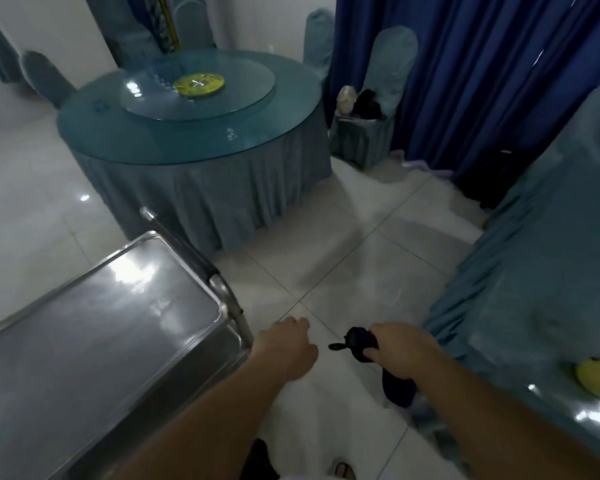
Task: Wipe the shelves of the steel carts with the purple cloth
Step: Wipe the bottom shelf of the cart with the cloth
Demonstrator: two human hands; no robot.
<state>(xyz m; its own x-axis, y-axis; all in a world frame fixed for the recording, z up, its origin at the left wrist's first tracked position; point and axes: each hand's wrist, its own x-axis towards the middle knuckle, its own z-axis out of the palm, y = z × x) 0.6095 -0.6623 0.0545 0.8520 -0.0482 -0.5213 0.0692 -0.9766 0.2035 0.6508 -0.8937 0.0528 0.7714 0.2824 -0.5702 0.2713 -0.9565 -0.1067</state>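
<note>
The steel cart (94,327), cut off at the frame's left, runs lengthwise toward the round table (187,133). The left hand (284,348) hovers loosely open off its near-right corner. The right hand (406,351) grips the purple cloth (361,344), bunched, hanging downward, partly hidden.

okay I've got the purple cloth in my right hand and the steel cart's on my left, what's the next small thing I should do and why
Probably swing the right hand left and lay the purple cloth on the top shelf of the steel cart. The cloth is bunched in a closed grip over the floor, not touching the cart, while the left hand hangs empty beside the cart's near corner.
</note>
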